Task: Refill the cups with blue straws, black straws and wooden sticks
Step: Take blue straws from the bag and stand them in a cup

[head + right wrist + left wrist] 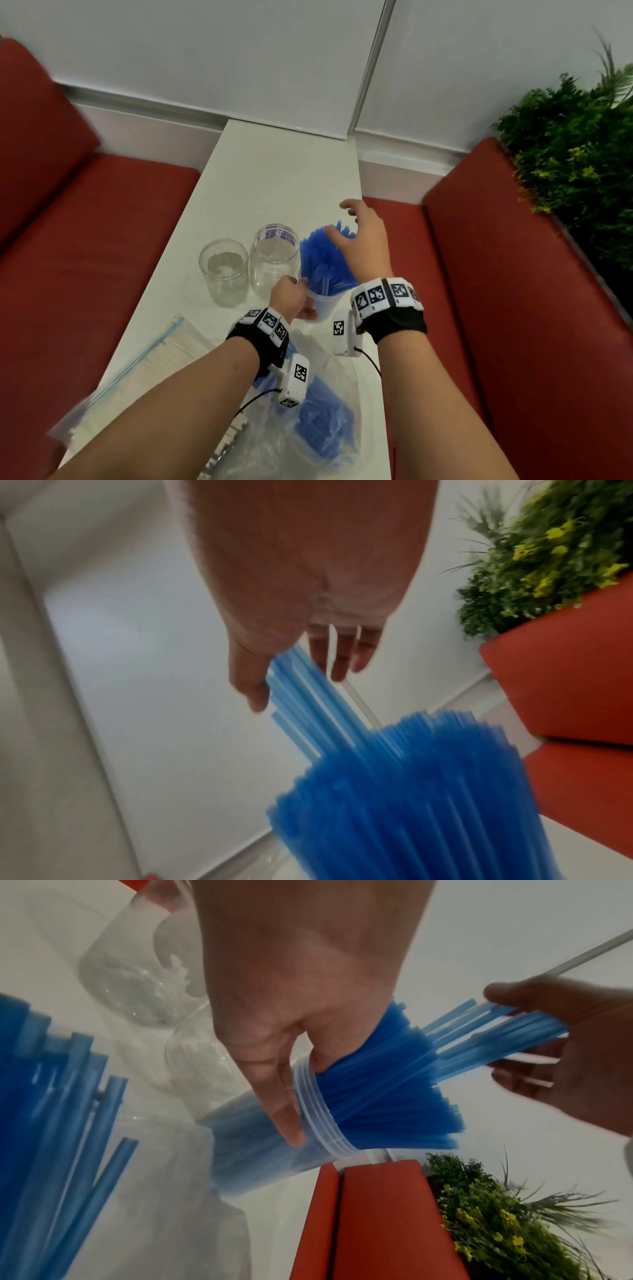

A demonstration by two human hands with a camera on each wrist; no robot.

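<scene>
The translucent plastic cup [323, 305] packed with thin blue plastic straws [322, 260] stood near the white table's [274, 171] 3 o'clock edge. Left hand [291, 301] gripped the cup below its rim. Right hand [363, 236], fingers spread and loosely bent, touched a few straw tips without clamping them. Judgement: straws light, slick, easily splayed; hold mid-bundle. Two clear glass jars [224, 270] crowded 9 o'clock; open room lay toward 12.

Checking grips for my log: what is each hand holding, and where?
Left hand grips the plastic cup at its ribbed rim. Right hand touches the top ends of a few blue straws with open fingers.
</scene>
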